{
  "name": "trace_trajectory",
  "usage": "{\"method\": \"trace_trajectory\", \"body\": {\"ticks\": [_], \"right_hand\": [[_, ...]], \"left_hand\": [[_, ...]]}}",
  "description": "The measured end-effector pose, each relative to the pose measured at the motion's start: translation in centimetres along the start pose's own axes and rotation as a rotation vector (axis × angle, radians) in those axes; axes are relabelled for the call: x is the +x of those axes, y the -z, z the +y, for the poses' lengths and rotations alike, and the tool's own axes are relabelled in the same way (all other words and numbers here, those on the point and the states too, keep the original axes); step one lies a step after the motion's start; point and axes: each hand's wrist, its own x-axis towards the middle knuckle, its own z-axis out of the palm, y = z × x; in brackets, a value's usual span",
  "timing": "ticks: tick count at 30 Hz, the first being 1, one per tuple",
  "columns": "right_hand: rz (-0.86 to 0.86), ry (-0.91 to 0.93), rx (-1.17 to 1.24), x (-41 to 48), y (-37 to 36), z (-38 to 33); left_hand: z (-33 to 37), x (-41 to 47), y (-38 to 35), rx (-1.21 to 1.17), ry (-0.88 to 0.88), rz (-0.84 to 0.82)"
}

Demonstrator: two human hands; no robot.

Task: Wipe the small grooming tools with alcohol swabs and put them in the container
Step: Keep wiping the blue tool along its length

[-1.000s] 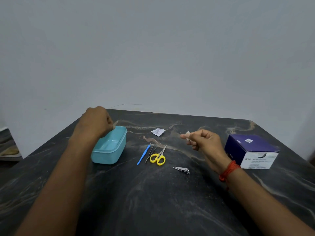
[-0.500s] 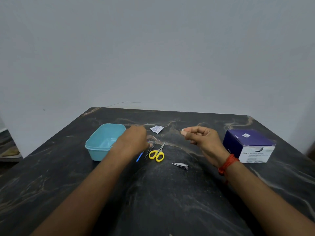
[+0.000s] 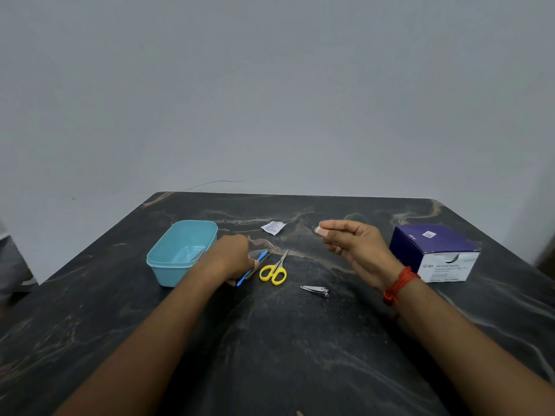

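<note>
One teal container (image 3: 180, 267) beside left grip (image 3: 232, 259), hold unclear; right grip (image 3: 357, 247) pinches swab (image 3: 317, 230).

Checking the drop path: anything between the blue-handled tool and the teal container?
Nothing visible. The left hand touches the blue-handled tool; the open container sits just to its left, with no object showing in the gap between them.

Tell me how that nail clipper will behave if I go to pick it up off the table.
The nail clipper looks like shiny metal, so probably stiff and a bit slippery. It lies flat and low on the smooth table, so it should slide rather than roll when nudged. Being small, it is likely light.
</note>
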Motion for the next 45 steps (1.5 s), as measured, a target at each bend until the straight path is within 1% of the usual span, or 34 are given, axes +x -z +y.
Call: {"method": "trace_trajectory", "body": {"ticks": [4, 9, 16, 20, 22, 25, 28, 31, 33, 38, 43, 45], "right_hand": [[0.005, 0.025, -0.062, 0.0, 0.0, 0.2], [0.052, 0.036, -0.146, 0.2, 0.3, 0.4], [0.060, -0.020, -0.231, 0.2, 0.4, 0.5], [0.037, -0.040, -0.299, 0.1, 0.5, 0.5], [0.021, -0.025, -0.316, 0.1, 0.4, 0.5], [0.009, 0.006, -0.314, 0.1, 0.3, 0.5], [0.004, 0.017, -0.296, 0.2, 0.3, 0.6], [-0.002, 0.018, -0.287, 0.2, 0.3, 0.5], [-0.005, 0.019, -0.274, 0.3, 0.3, 0.5], [-0.026, 0.029, -0.148, 0.2, 0.3, 0.1], [-0.123, 0.023, 0.026, -0.3, -0.2, -0.8], [-0.147, 0.017, 0.059, -0.4, -0.3, -1.0]], "left_hand": [[-0.3, 0.4, -0.1, -0.045, 0.014, -0.009], [0.0, 0.3, -0.2, -0.102, 0.046, -0.006], [-0.2, 0.6, -0.2, -0.044, 0.084, -0.021], [-0.1, 0.5, -0.2, 0.035, 0.041, 0.049], [-0.2, 0.6, -0.3, 0.017, 0.033, 0.109], [-0.2, 0.8, -0.4, -0.111, -0.009, 0.230], [0.7, 0.3, -0.3, -0.376, -0.131, 0.307], [1.8, -0.2, -0.5, -0.712, -0.241, 0.287], [2.2, -0.3, -1.1, -0.819, -0.317, 0.243], [3.2, -0.8, -2.7, -0.796, -0.419, 0.242], [3.3, -0.7, -3.1, -0.767, -0.432, 0.269], [3.3, -0.7, -3.2, -0.762, -0.424, 0.272]]}}
